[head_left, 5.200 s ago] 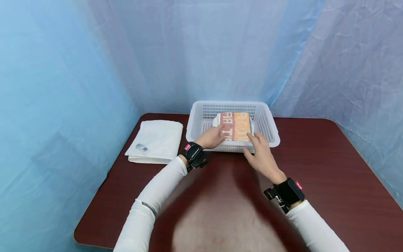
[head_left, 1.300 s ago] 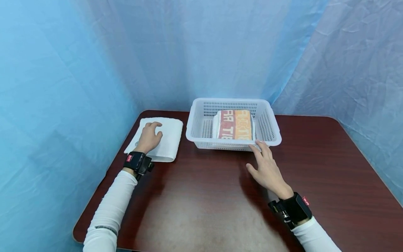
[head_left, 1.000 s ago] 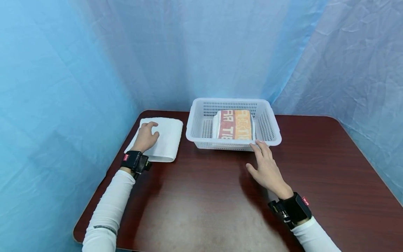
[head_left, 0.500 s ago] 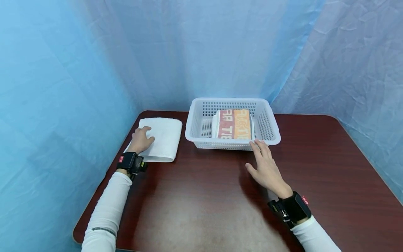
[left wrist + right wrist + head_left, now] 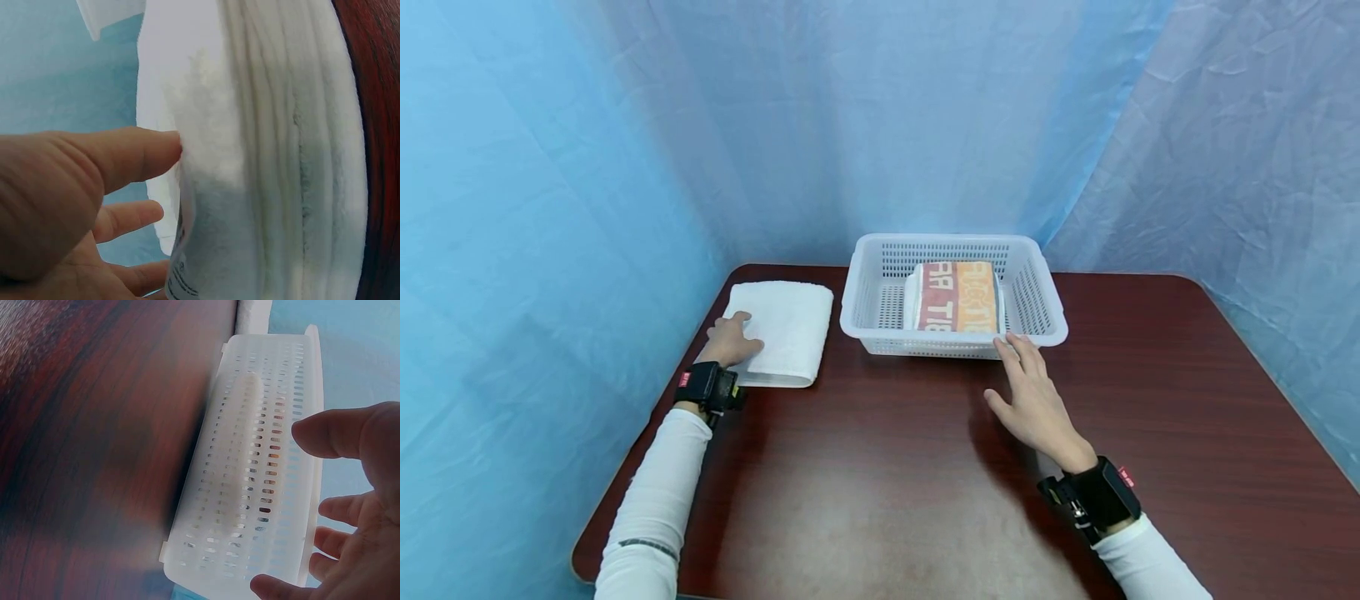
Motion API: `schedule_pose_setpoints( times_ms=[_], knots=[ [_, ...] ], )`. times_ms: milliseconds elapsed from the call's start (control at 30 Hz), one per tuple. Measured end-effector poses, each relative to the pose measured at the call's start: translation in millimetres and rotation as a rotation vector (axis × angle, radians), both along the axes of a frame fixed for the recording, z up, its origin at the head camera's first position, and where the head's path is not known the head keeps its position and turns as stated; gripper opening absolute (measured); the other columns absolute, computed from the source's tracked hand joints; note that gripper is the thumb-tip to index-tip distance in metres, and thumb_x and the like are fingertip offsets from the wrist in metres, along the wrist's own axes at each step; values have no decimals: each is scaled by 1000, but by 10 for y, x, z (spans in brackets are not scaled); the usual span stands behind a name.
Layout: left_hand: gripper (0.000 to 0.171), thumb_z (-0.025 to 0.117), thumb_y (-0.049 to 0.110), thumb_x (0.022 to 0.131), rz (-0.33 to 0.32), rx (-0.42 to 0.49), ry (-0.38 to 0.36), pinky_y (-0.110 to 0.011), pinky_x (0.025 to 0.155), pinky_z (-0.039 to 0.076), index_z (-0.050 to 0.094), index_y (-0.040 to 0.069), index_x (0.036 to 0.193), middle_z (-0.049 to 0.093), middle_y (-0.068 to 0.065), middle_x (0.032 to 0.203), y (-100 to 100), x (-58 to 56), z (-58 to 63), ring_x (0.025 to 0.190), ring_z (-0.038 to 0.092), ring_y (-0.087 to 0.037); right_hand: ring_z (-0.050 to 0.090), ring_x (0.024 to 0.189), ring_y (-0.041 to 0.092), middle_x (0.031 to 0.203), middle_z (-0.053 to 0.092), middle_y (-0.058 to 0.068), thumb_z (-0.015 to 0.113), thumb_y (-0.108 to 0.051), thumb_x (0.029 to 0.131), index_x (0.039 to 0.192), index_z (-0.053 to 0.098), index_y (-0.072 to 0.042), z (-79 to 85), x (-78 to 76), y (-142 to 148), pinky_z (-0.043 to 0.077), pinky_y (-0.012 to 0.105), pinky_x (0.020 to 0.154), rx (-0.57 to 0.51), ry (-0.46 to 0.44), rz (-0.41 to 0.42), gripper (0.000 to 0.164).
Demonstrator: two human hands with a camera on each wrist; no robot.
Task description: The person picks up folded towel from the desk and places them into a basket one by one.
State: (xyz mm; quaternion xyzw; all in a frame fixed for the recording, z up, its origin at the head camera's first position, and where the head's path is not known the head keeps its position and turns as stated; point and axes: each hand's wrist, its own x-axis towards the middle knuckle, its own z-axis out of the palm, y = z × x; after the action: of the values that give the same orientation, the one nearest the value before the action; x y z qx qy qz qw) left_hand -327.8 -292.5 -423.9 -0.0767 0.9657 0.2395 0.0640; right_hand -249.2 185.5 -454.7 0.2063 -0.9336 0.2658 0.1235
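Note:
On the left of the table lies a folded white towel point(image 5: 790, 325), thick with several layers. My left hand point(image 5: 727, 342) rests at its left side, fingers extended. In the left wrist view the thumb tip meets the white towel point(image 5: 212, 125), just above a printed label point(image 5: 178, 284); the other fingers stay loosely spread. A white plastic basket point(image 5: 887, 337) at the back holds a folded towel with red and orange lettering point(image 5: 958, 297). My right hand point(image 5: 1037, 408) has its fingertips at the basket's front right rim, thumb apart, fingers spread and holding nothing.
The dark red-brown table point(image 5: 880, 483) has rounded corners, and its left edge runs close by the white towel. Blue cloth curtains point(image 5: 925, 117) hang behind and at both sides. A narrow strip of table separates the white towel from the basket.
My left hand has left the basket and moved to the white towel, then slid down and left across it to the left edge. My right hand has shifted from the lettered towel to the basket's rim.

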Motion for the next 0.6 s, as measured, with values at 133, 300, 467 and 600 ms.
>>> schedule_pose_setpoints(
  times_ms=[133,300,467,600],
  knots=[
    [70,61,20,95,9,-24,-33,-64,102,36,28,-6,150,30,-40,141,-19,-13,-24,123,33,-51,14,147,41,159,20,23,68,-13,92,154,28,0,-2,5,5,30,68,104,5,-3,1,75],
    [73,62,24,95,28,-39,-66,-64,102,35,28,-6,151,30,-39,141,-29,-21,-44,122,33,-50,14,148,40,159,20,22,68,-14,92,154,28,-1,2,6,8,32,69,101,7,-12,0,75],
    [75,64,26,94,58,-18,-92,-64,103,34,26,-4,152,27,-38,143,-56,-26,-63,124,33,-50,15,147,41,158,21,23,68,-12,92,153,30,1,1,11,6,30,67,104,1,6,6,73],
    [75,64,26,94,56,-2,-80,-65,103,33,27,-4,152,27,-39,144,-68,-14,-82,125,33,-51,16,146,41,158,22,23,68,-11,91,153,31,1,2,16,11,31,68,103,0,14,5,73]
  ],
)
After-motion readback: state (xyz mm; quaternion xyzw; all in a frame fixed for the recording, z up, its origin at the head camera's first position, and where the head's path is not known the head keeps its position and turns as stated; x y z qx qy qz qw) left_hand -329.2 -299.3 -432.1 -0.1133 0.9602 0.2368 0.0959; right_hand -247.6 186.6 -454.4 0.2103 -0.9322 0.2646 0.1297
